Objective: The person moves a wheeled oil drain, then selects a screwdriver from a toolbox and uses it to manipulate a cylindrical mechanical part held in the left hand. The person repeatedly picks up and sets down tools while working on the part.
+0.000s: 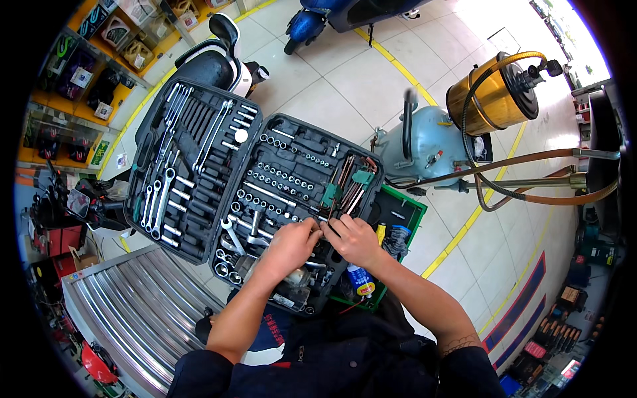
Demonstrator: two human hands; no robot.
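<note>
From here, the hex keys [344,174] in the socket-set case [318,132] lie around twelve o'clock from the right hand [355,240], the nearer, shafts slanting seven-to-one. Left hand [290,247] alongside; whether either's bunched fingers clamp anything, I can't tell.

L forearm [245,315] is slanting up & to the R, R forearm [421,292] up & to the L, both emerging bare from short dark sleeves [470,373]. L hand [292,245] & R hand [355,239] are sitting side by side, fingers [309,229] curling, tips close tog.; grip unclear. Tattoo [460,342] is showing nr R elbow.
</note>
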